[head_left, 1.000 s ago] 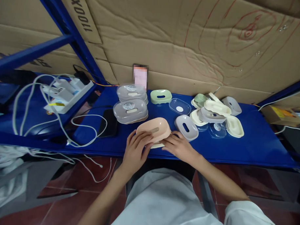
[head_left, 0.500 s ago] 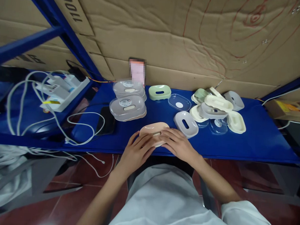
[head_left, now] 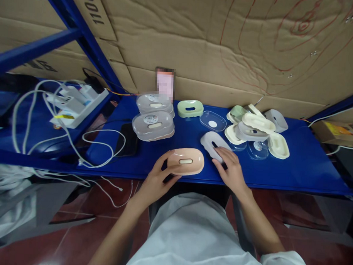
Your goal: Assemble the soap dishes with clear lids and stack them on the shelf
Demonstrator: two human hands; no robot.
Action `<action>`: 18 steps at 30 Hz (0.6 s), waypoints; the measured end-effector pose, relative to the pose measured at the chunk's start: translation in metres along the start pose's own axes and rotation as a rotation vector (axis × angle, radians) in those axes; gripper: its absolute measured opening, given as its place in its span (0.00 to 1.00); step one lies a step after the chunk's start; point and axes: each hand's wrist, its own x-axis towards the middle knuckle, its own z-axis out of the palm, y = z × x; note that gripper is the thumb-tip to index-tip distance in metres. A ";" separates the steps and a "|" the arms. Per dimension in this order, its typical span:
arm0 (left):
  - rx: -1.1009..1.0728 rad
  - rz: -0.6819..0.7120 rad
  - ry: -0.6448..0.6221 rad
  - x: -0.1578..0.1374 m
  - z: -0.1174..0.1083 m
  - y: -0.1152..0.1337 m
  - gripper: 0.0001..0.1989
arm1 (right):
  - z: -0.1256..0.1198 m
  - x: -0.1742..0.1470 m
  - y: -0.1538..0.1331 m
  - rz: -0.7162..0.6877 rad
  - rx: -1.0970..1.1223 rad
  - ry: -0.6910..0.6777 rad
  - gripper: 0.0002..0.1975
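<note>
My left hand (head_left: 160, 178) grips the left end of a peach soap dish (head_left: 194, 156), thumb at the near side and fingers along the left edge. A pale insert fills the slot in its middle. At the right, my right hand (head_left: 230, 170) has its fingers closed on a lavender-grey soap dish (head_left: 212, 140), whose left side looks tipped up off the blue table. A dark open slot shows in that dish, partly covered by my fingers. Beyond lie a green soap dish (head_left: 189, 108) and a clear oval lid (head_left: 213, 121) with a round white sticker.
Lidded grey dishes (head_left: 153, 128) stand at the left beside a black phone (head_left: 126, 140) and white cables. A pile of cream and grey dish parts (head_left: 258, 123) lies at the right. Another phone (head_left: 166, 84) leans on the cardboard wall. A power strip (head_left: 87, 106) sits far left.
My right hand has left the peach dish and moved right to take hold of the lavender-grey dish, which is now tilted. My left hand stays on the peach dish.
</note>
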 end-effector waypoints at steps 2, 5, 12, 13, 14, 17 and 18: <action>-0.028 -0.041 -0.008 0.003 -0.002 -0.001 0.27 | -0.003 0.004 -0.011 -0.081 0.071 -0.085 0.21; -0.030 -0.087 0.009 0.007 -0.003 -0.002 0.39 | -0.003 0.010 -0.030 -0.221 0.085 -0.248 0.21; -0.060 -0.116 -0.021 0.005 0.001 -0.005 0.42 | 0.004 0.015 -0.037 -0.267 0.070 -0.235 0.22; -0.057 -0.114 -0.020 0.005 0.002 -0.006 0.42 | 0.004 0.017 -0.032 -0.227 0.044 -0.205 0.21; -0.050 -0.104 -0.022 0.005 0.002 -0.006 0.40 | 0.003 0.021 -0.027 -0.191 0.016 -0.185 0.21; 0.000 -0.025 -0.020 0.003 0.002 -0.005 0.27 | 0.001 0.042 -0.010 -0.175 -0.051 -0.202 0.20; 0.020 0.004 -0.015 0.002 0.002 -0.005 0.22 | 0.002 0.052 -0.004 -0.185 -0.075 -0.206 0.20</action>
